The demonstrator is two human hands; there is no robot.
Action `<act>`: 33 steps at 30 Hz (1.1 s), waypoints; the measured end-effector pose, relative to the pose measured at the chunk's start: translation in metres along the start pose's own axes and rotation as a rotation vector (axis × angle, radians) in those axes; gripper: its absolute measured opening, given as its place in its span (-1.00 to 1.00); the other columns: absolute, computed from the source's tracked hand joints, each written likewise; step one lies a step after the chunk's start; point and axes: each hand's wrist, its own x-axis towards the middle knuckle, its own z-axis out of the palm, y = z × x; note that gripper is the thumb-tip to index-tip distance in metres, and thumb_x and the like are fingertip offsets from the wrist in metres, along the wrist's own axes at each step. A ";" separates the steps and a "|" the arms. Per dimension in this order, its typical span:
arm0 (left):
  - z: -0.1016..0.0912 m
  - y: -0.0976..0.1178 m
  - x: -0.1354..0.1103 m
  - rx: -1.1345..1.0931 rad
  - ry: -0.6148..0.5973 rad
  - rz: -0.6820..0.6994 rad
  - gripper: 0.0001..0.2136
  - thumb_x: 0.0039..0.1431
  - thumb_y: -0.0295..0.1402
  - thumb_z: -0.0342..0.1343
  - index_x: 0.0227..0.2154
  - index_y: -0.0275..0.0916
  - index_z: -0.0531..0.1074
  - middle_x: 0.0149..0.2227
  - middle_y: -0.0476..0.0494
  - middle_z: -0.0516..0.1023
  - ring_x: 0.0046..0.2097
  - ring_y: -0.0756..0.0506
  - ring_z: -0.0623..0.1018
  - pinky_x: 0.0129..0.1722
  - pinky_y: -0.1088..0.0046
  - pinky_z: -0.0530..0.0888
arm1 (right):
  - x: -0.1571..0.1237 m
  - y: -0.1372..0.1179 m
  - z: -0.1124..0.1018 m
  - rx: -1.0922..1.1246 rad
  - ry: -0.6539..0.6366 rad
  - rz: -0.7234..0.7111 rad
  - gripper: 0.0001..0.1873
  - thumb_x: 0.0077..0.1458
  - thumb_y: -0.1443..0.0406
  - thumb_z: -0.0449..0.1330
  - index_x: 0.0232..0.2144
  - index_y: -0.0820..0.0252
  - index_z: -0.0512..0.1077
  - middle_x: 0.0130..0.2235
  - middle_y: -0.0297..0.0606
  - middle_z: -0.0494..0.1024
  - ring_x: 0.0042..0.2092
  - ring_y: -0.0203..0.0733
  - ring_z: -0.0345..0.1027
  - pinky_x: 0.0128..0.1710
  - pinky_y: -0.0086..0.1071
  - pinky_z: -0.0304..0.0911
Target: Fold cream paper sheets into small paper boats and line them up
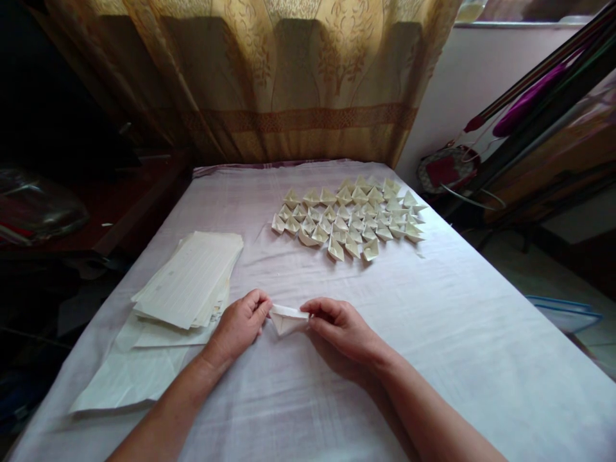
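Between my two hands is a small folded white paper boat, its point facing down toward me. My left hand pinches its left end between thumb and fingers. At the opposite end, the thumb and fingertips of my right hand grip the right corner. Several finished-looking paper boats stand in close rows farther back, right of centre. A stack of lined paper sheets lies to the left of my left hand, with looser sheets spread beneath it and toward me.
A pale cloth covers the table. Behind it hangs a patterned gold curtain. A dark red surface adjoins on the left. At the right, a patterned bag hangs near the wall, and a blue-edged object sits low down.
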 end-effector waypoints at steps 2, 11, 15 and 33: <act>0.000 0.000 0.000 -0.017 0.000 -0.006 -0.74 0.14 -0.07 -0.04 -0.43 -0.16 0.35 -0.65 0.13 0.32 -0.63 0.02 0.32 -0.57 0.54 0.23 | 0.000 0.001 0.003 0.038 0.017 -0.005 -0.75 0.02 0.32 0.16 -0.23 0.17 0.54 -0.37 -0.35 0.57 -0.36 -0.30 0.39 -0.33 -0.47 0.30; -0.004 0.001 0.002 -0.087 -0.058 -0.022 -0.70 0.10 -0.03 -0.01 -0.44 -0.18 0.36 -0.68 0.14 0.29 -0.63 0.03 0.30 -0.57 0.54 0.23 | -0.001 -0.006 0.002 -0.018 0.015 -0.043 -0.86 0.04 0.28 0.18 -0.36 0.20 0.52 -0.46 -0.38 0.50 -0.42 -0.34 0.29 -0.40 -0.50 0.20; -0.005 0.002 0.003 -0.127 -0.070 -0.035 -0.68 0.08 0.00 0.00 -0.43 -0.18 0.35 -0.69 0.15 0.27 -0.64 0.03 0.28 -0.59 0.55 0.19 | -0.001 -0.007 0.001 -0.017 -0.006 -0.043 -0.81 0.10 0.22 0.15 -0.36 0.18 0.54 -0.41 -0.35 0.56 -0.38 -0.30 0.38 -0.35 -0.48 0.27; -0.005 -0.003 0.004 -0.139 -0.111 -0.010 -0.68 0.10 -0.01 0.01 -0.44 -0.20 0.33 -0.65 0.15 0.29 -0.63 0.05 0.27 -0.60 0.55 0.19 | -0.001 0.000 0.012 0.072 0.103 -0.018 -0.79 -0.01 0.30 0.15 -0.33 0.19 0.56 -0.40 -0.34 0.61 -0.39 -0.30 0.42 -0.34 -0.45 0.31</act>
